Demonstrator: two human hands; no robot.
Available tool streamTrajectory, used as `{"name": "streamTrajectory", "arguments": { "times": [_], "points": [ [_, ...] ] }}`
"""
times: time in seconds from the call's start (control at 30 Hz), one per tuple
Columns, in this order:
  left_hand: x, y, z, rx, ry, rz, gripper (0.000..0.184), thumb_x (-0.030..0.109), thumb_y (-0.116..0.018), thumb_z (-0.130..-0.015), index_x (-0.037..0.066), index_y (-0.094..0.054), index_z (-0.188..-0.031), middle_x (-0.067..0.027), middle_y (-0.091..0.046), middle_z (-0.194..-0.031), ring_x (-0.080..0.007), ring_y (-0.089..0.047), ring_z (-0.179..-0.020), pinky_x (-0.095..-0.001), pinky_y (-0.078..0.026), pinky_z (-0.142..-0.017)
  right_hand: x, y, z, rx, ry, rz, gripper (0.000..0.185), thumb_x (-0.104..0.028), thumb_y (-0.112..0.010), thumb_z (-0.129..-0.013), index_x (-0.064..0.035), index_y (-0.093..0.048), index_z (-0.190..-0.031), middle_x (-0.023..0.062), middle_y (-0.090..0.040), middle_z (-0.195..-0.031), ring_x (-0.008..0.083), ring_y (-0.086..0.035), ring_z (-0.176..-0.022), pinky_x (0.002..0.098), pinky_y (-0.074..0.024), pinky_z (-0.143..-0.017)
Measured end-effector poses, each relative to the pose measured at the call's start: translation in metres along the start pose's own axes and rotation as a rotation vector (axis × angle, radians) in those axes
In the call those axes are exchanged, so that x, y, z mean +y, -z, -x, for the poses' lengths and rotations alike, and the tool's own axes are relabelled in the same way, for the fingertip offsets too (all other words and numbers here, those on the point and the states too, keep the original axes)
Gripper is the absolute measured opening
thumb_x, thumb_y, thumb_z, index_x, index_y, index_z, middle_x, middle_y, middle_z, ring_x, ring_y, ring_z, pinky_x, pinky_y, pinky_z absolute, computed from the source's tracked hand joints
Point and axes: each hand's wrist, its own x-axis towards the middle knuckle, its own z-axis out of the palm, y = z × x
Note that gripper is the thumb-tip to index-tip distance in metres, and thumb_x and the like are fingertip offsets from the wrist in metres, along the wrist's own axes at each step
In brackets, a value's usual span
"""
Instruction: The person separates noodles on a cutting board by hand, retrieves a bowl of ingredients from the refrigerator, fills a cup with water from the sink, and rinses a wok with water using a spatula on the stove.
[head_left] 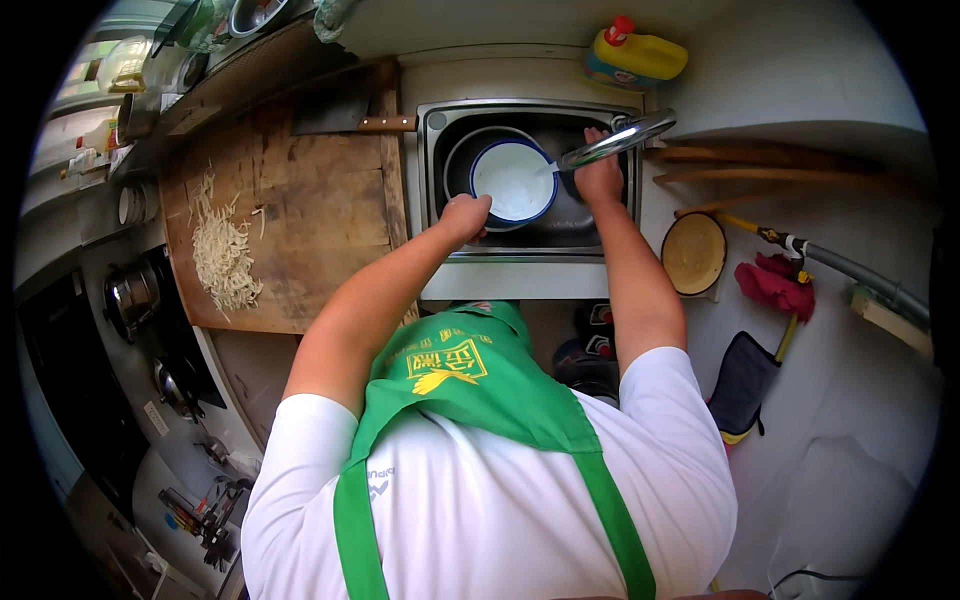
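A white bowl with a blue rim [513, 181] is held over the steel sink [520, 254], under the mouth of the chrome faucet [615, 140]. My left hand [467, 218] is closed on the bowl's near left edge. Water appears to run from the faucet into the bowl. Behind and to the left of the bowl, a larger round metal basin [458, 160] sits in the sink. My right hand [600, 178] reaches into the right side of the sink, beside and partly beneath the faucet; its fingers are partly hidden, and what they touch is unclear.
On the left, a wooden board [310, 220] carries pale shreds [225, 250] and a cleaver [345, 118]. A yellow bottle with a red cap [640, 58] stands behind the sink. Right of the sink are a round wooden piece [693, 253] and a red cloth [775, 284].
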Motion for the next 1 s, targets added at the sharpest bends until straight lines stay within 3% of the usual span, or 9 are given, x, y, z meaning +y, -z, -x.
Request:
{"name": "streamTrajectory", "arguments": {
  "times": [0.17, 0.23, 0.6, 1.0],
  "points": [
    [-0.003, -0.005, -0.002, -0.006, -0.019, -0.017, 0.038, 0.028, -0.048, -0.085, -0.006, -0.057, -0.071, -0.0170, -0.060, -0.062, -0.0274, -0.059, -0.049, -0.0402, -0.048, -0.047, 0.002, 0.003, 0.001, -0.026, 0.020, -0.029, 0.048, -0.006, -0.054, -0.085, -0.0058, -0.052, -0.133, 0.0127, -0.049, -0.140, 0.0332, -0.040, -0.134, 0.0420, -0.0358, -0.110],
    [-0.005, -0.006, -0.005, -0.015, 0.005, -0.051, 0.041, 0.028, -0.049, -0.084, -0.010, -0.060, -0.077, -0.0212, -0.063, -0.068, -0.0311, -0.064, -0.058, -0.0416, -0.052, -0.052, 0.000, 0.004, 0.001, -0.039, 0.004, -0.038, 0.048, -0.006, -0.053, -0.084, -0.0057, -0.052, -0.132, 0.0128, -0.049, -0.140, 0.0334, -0.040, -0.134, 0.0420, -0.0354, -0.111],
    [-0.023, -0.014, -0.027, -0.008, 0.029, -0.104, 0.043, 0.030, -0.048, -0.084, -0.010, -0.062, -0.078, -0.0210, -0.064, -0.066, -0.0312, -0.065, -0.058, -0.0415, -0.053, -0.057, 0.009, -0.001, 0.000, -0.102, 0.040, 0.021, 0.046, -0.008, -0.054, -0.084, -0.0062, -0.055, -0.130, 0.0126, -0.048, -0.141, 0.0350, -0.040, -0.133, 0.0427, -0.0346, -0.111],
    [-0.027, -0.023, -0.038, 0.006, 0.002, -0.080, 0.043, 0.031, -0.048, -0.083, -0.009, -0.061, -0.073, -0.0215, -0.063, -0.064, -0.0318, -0.064, -0.058, -0.0422, -0.051, -0.057, 0.009, -0.002, 0.001, -0.156, -0.035, 0.037, 0.039, -0.012, -0.057, -0.086, -0.0124, -0.061, -0.125, 0.0089, -0.046, -0.143, 0.0333, -0.039, -0.134, 0.0437, -0.0381, -0.108]
  ]
}}
